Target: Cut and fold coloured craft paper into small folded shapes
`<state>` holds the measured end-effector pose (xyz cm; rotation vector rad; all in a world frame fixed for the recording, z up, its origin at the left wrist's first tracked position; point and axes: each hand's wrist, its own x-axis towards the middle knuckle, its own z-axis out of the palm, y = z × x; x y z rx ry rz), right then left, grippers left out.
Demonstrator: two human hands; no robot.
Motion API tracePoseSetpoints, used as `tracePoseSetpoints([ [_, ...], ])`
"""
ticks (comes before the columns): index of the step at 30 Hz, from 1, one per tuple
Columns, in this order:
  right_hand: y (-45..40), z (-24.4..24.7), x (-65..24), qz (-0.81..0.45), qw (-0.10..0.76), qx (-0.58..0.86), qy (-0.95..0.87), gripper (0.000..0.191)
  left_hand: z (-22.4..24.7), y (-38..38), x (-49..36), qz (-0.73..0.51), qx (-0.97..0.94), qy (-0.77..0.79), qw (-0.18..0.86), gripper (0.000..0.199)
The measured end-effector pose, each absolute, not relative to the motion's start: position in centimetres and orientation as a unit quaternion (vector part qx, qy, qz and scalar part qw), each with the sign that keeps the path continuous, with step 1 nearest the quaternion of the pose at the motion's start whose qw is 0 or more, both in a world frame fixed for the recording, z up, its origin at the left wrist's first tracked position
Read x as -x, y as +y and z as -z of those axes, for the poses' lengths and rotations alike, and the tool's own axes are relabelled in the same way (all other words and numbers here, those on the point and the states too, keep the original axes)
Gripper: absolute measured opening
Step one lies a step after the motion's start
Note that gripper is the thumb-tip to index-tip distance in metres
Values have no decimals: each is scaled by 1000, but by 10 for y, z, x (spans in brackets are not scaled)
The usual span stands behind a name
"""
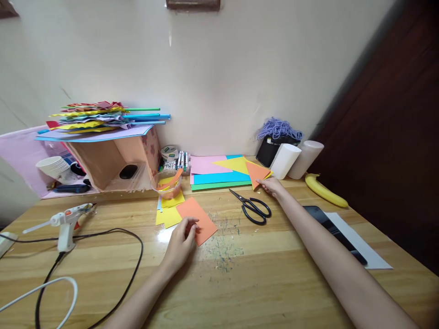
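My right hand [270,186] is stretched forward, pinching the near corner of an orange paper piece [255,172] with yellow paper edges showing beneath it. These pieces lie over a stack of coloured paper [216,178] by the wall. My left hand [183,235] rests at an orange paper sheet [206,224] on the table, its fingers loosely bent and the thumb apart. Whether its fingertips press on the sheet is hard to tell. Yellow paper pieces [168,217] lie partly under that sheet. Black-handled scissors [252,208] lie between my hands, nearer the right one.
A clear bowl [168,185] with paper scraps stands behind the yellow pieces. At left are a glue gun [68,224], its cable and an open box [113,160]. At right are white rolls [286,161], a banana [324,191] and a black phone [332,230].
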<state>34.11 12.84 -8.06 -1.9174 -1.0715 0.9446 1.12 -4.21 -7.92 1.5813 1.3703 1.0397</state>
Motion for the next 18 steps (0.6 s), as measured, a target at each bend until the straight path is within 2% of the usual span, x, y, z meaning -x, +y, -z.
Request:
tracePoseSetpoints([
  [3, 122, 73, -336, -340, 380, 719, -473, 40, 81, -39, -7, -421, -619, 565, 348, 19],
  [7, 122, 56, -331, -317, 350, 717, -513, 38, 87, -32, 3, -426, -615, 601, 281, 16],
  [13, 111, 46, -280, -280, 321, 717, -552, 18, 93, -25, 12, -453, -593, 614, 257, 18],
  [18, 66, 72, -191, -392, 239, 620, -636, 34, 94, -24, 12, -461, -583, 612, 271, 21],
])
